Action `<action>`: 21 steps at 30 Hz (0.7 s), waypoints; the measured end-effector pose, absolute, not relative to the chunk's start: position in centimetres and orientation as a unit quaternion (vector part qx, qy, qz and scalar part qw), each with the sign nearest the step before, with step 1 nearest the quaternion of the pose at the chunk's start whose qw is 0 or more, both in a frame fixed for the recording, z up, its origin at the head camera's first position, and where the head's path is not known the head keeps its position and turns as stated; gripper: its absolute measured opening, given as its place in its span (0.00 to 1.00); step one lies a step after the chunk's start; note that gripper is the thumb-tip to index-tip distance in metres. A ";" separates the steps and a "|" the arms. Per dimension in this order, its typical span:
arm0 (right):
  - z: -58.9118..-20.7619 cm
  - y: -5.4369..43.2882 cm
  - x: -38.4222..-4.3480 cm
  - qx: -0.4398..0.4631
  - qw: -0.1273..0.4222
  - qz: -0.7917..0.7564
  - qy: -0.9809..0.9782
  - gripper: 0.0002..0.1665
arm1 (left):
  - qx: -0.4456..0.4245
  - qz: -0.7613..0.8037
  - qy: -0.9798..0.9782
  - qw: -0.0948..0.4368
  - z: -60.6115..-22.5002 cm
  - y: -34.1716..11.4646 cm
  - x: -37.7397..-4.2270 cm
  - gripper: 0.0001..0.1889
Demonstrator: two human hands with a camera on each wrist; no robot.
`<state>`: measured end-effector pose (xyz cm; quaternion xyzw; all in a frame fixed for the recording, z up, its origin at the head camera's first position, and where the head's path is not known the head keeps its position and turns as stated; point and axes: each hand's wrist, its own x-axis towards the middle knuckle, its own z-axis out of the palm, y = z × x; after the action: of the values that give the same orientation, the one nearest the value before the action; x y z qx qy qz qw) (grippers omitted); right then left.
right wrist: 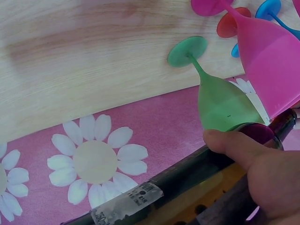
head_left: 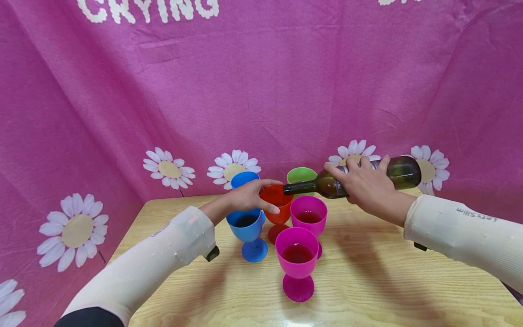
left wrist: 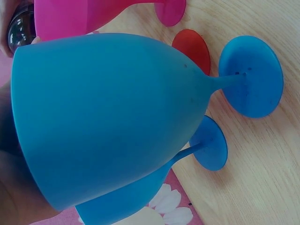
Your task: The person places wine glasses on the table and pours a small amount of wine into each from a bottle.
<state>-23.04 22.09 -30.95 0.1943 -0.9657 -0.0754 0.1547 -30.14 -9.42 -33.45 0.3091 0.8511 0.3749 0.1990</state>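
Observation:
My left hand point(head_left: 246, 195) holds the red goblet point(head_left: 283, 215) by its bowl, thumb on the near side and fingers mostly hidden behind. The goblet's red foot point(head_left: 278, 233) is on the table. My right hand point(head_left: 369, 185) grips a dark green glass wine bottle point(head_left: 402, 172) round its body. The bottle lies nearly level, its neck pointing left and its mouth at the red goblet's rim. Whether liquid is flowing I cannot tell. In the right wrist view the thumb presses along the bottle glass point(right wrist: 173, 180), which has a pale label strip.
Near my left hand stand a blue goblet point(head_left: 247, 234) with dark liquid and another blue goblet point(head_left: 245, 178) behind. Two pink goblets, one nearer point(head_left: 297, 270) and one farther point(head_left: 320, 219), hold red liquid. A green goblet point(head_left: 301, 173) stands behind the bottle neck. Pink cloth point(head_left: 286, 91) hangs behind the wooden table point(head_left: 367, 281).

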 end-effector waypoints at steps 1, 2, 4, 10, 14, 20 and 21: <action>-30.9 22.1 -23.0 0.194 0.155 -0.075 -0.966 0.56 | 0.309 0.376 0.851 0.199 -33.5 -9.4 -30.2 0.42; -30.9 22.1 -23.1 0.195 0.156 -0.075 -0.965 0.56 | 0.310 0.377 0.850 0.200 -33.5 -9.4 -30.2 0.42; -31.0 22.1 -23.1 0.195 0.158 -0.075 -0.965 0.56 | 0.311 0.378 0.849 0.200 -33.5 -9.4 -30.2 0.42; -31.0 22.2 -23.2 0.196 0.161 -0.076 -0.964 0.57 | 0.309 0.376 0.850 0.201 -33.5 -9.4 -30.2 0.43; -31.0 22.1 -23.2 0.198 0.161 -0.077 -0.964 0.57 | 0.310 0.373 0.852 0.199 -33.4 -9.4 -30.2 0.43; -30.9 22.1 -23.1 0.198 0.159 -0.076 -0.964 0.56 | 0.311 0.371 0.853 0.197 -33.4 -9.4 -30.2 0.43; -30.9 22.1 -23.1 0.198 0.159 -0.077 -0.964 0.56 | 0.311 0.370 0.853 0.197 -33.4 -9.4 -30.2 0.42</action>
<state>-23.08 22.10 -30.90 0.1977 -0.9642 -0.0772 0.1589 -30.18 -9.44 -33.43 0.3108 0.8531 0.3701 0.1966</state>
